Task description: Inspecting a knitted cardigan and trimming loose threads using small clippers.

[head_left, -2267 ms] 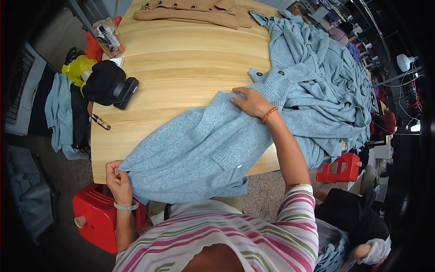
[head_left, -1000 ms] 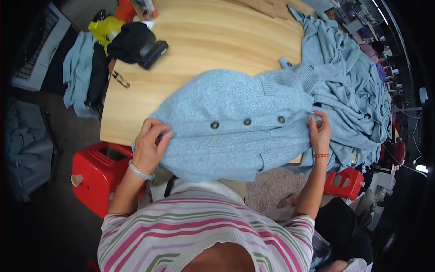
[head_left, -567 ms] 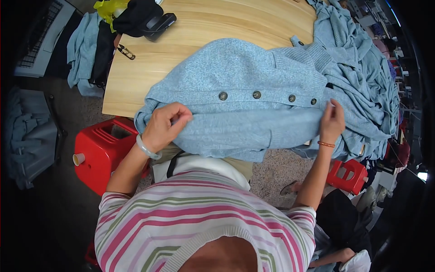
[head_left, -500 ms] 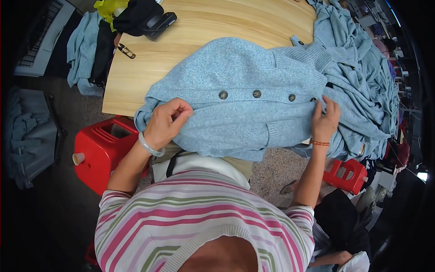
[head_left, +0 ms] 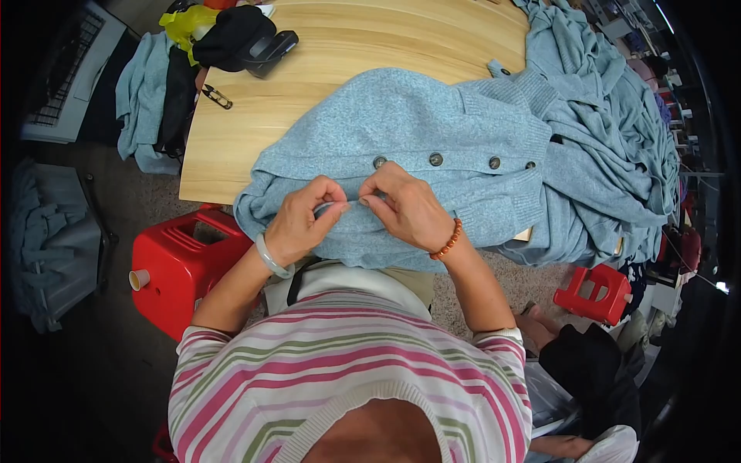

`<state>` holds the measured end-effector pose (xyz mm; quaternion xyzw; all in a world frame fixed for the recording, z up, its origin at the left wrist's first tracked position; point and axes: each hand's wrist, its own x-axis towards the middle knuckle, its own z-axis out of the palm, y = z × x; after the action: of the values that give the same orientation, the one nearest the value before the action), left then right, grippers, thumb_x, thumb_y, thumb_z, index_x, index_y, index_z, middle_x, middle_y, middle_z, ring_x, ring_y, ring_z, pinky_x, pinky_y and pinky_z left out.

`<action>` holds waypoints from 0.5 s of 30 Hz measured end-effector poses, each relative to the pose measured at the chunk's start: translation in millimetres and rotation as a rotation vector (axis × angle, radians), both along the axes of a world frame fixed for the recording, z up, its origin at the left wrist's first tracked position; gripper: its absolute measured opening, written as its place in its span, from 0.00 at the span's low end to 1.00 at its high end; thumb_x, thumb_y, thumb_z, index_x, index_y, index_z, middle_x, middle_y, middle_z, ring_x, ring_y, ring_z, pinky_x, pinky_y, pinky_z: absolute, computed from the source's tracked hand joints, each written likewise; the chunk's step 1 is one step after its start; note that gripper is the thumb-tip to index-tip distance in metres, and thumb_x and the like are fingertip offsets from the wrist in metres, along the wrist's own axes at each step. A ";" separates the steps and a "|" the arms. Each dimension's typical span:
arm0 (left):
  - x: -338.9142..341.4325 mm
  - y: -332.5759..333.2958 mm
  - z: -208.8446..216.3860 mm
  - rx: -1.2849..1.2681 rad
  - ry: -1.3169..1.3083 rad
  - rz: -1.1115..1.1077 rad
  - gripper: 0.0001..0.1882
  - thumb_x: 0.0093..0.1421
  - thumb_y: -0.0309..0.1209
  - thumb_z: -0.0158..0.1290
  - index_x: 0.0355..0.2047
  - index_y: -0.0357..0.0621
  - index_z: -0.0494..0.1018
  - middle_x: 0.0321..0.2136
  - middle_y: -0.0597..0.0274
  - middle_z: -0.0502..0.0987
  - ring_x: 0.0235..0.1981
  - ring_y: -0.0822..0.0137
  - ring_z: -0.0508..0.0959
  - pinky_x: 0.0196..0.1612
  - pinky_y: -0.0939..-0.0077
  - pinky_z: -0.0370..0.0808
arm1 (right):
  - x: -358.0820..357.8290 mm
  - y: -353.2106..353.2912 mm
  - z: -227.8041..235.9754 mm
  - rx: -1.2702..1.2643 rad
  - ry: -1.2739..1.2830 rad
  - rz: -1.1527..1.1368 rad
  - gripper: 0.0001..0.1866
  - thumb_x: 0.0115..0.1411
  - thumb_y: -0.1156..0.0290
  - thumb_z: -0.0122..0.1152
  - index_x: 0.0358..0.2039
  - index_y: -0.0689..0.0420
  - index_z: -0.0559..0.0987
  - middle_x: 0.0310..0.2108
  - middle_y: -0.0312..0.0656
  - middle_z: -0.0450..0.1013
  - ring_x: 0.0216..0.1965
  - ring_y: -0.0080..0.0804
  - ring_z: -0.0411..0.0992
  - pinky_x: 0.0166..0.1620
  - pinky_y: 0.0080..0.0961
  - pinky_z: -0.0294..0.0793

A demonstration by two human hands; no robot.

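A light blue knitted cardigan (head_left: 409, 116) lies across the near side of the table, with a row of dark round buttons along its front band. My left hand (head_left: 302, 222) is closed in a pinch on the cardigan's front edge, near its left end. Close beside it, my right hand (head_left: 413, 210) pinches the same edge, just below the leftmost button (head_left: 380, 163). The fingertips of both hands almost meet, and a thin fold of knit shows between them. Whether they also hold something small, I cannot tell.
More blue knitwear (head_left: 610, 147) is heaped at the right. Thread snips (head_left: 217, 96) lie at the left of the wooden table (head_left: 347, 35), below a black device (head_left: 270, 52). Red stools (head_left: 185, 266) stand on both sides. Another person's arm (head_left: 559, 446) shows at lower right.
My right hand has moved left from the button at the cardigan's right end to the edge beside my left hand, and now pinches there. My left hand has shifted slightly right.
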<state>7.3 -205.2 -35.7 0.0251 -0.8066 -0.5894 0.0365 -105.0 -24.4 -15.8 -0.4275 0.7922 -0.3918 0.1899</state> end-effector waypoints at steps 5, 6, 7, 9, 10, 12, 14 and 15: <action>0.0 4.5 5.0 0.013 -0.030 -0.010 0.06 0.57 0.25 0.56 0.32 0.37 0.70 0.24 0.58 0.74 0.25 0.68 0.74 0.30 0.77 0.70 | 13.0 10.0 -1.3 -0.049 -0.246 0.017 0.11 0.53 0.77 0.63 0.39 0.60 0.78 0.24 0.42 0.70 0.19 0.29 0.66 0.24 0.25 0.66; -0.1 5.0 6.1 -0.010 -0.018 -0.019 0.07 0.56 0.26 0.56 0.32 0.37 0.70 0.24 0.58 0.74 0.26 0.67 0.74 0.31 0.77 0.70 | 15.4 10.1 -3.3 -0.049 -0.239 0.004 0.11 0.53 0.77 0.63 0.39 0.60 0.78 0.24 0.42 0.70 0.19 0.29 0.66 0.24 0.25 0.66; -0.5 6.2 6.8 -0.051 0.005 -0.029 0.08 0.55 0.26 0.57 0.32 0.37 0.70 0.25 0.58 0.74 0.26 0.67 0.74 0.31 0.77 0.70 | 17.5 10.3 -5.3 -0.102 -0.146 -0.026 0.10 0.53 0.76 0.63 0.37 0.60 0.78 0.23 0.42 0.70 0.19 0.30 0.66 0.24 0.25 0.66; -1.8 8.9 7.8 -0.134 0.016 -0.060 0.14 0.52 0.30 0.61 0.36 0.38 0.71 0.30 0.54 0.76 0.30 0.60 0.77 0.33 0.71 0.73 | 21.2 12.1 -7.7 -0.146 -0.031 -0.093 0.08 0.51 0.76 0.64 0.33 0.60 0.79 0.22 0.42 0.68 0.21 0.34 0.68 0.25 0.26 0.67; -1.2 9.6 8.8 -0.226 0.025 -0.076 0.16 0.51 0.31 0.62 0.38 0.38 0.71 0.33 0.53 0.77 0.32 0.56 0.78 0.34 0.69 0.73 | 23.1 13.4 -7.8 -0.214 0.013 -0.095 0.07 0.51 0.75 0.64 0.33 0.60 0.78 0.22 0.43 0.69 0.22 0.37 0.69 0.25 0.27 0.67; -5.2 13.5 8.9 -0.264 -0.030 -0.099 0.15 0.51 0.33 0.61 0.37 0.41 0.74 0.31 0.51 0.78 0.33 0.49 0.78 0.34 0.64 0.74 | 24.8 15.1 -5.6 -0.283 0.144 -0.094 0.07 0.52 0.75 0.65 0.31 0.60 0.78 0.24 0.46 0.69 0.24 0.43 0.70 0.26 0.32 0.70; -7.0 16.6 10.4 -0.342 -0.103 -0.098 0.10 0.49 0.29 0.59 0.34 0.43 0.75 0.28 0.53 0.77 0.30 0.49 0.77 0.30 0.62 0.73 | 27.0 18.7 -1.5 -0.273 0.177 -0.089 0.06 0.52 0.75 0.64 0.30 0.62 0.77 0.25 0.46 0.69 0.25 0.43 0.71 0.27 0.32 0.70; -8.4 19.4 10.5 -0.416 -0.039 -0.079 0.09 0.48 0.28 0.58 0.32 0.44 0.75 0.27 0.53 0.77 0.29 0.49 0.77 0.29 0.61 0.73 | 28.2 19.9 0.0 -0.276 0.219 -0.066 0.06 0.52 0.77 0.63 0.31 0.62 0.77 0.27 0.45 0.69 0.25 0.43 0.71 0.27 0.32 0.71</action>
<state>-1.1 -185.8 -25.2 -0.0031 -0.9119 -0.4104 0.0021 -76.8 -4.5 -15.8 -0.4633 0.7607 -0.4538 0.0289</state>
